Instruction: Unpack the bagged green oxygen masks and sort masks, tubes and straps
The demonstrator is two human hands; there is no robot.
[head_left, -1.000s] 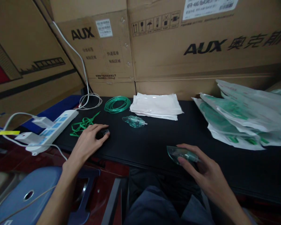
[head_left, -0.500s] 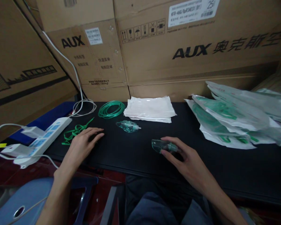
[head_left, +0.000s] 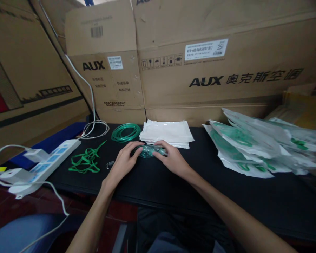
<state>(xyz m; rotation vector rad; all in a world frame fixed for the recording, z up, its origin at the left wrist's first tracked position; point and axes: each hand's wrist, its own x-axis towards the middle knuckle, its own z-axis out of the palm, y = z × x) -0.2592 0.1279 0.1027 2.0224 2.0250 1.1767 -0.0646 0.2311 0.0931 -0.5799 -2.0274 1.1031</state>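
In front of me on the black table, my left hand (head_left: pixel 127 154) and my right hand (head_left: pixel 170 156) close in on a clear green oxygen mask (head_left: pixel 146 151) from both sides. The thumbs and fingers of each hand grip its edges, and the right hand covers much of its connector end. Whether a second mask lies beneath it is hidden. Left of my left hand lies a tangle of green strap (head_left: pixel 88 160), with a small clear piece (head_left: pixel 110 165) nearer the wrist. Behind the hands rests a coil of green tubing (head_left: pixel 125 132).
White packets (head_left: pixel 166 133) lie stacked behind the mask. Several bagged green mask sets (head_left: pixel 242 147) are piled on the right. A white power strip (head_left: pixel 50 161) with plugs and cables sits at the left. Large cardboard boxes (head_left: pixel 168 84) stand along the back.
My right hand has carried its mask left to where another mask lay. My left hand has moved right from beside the green strap onto the mask. The view has tilted up slightly.
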